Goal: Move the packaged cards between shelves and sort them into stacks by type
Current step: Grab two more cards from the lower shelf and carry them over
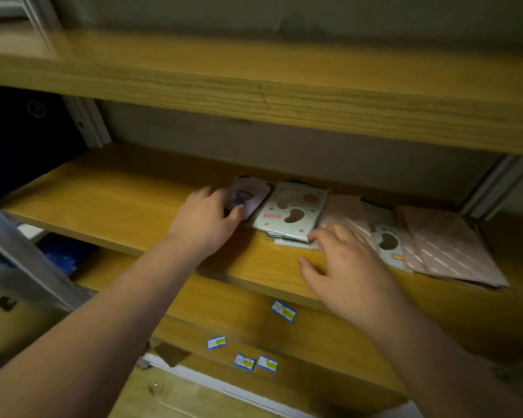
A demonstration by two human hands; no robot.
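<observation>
Packaged cards lie in a row on the middle wooden shelf (103, 206). My left hand (206, 218) pinches a pale purple card pack (249, 196) at the row's left end, thumb on its near edge. Beside it a white pack with brown bean shapes (292, 209) tops a small stack. My right hand (344, 267) has its fingertips on that stack's near right corner, fingers spread and slightly bent. Further right lie pink striped packs (447, 248) and another light blue pack with a bean shape (388, 242), partly overlapped.
An upper wooden shelf (284, 95) overhangs close above. The lower shelf (254, 336) carries several small blue-and-yellow labels (283, 311). White metal uprights (86, 122) stand at both ends. A dark blue box (18, 137) sits at the far left.
</observation>
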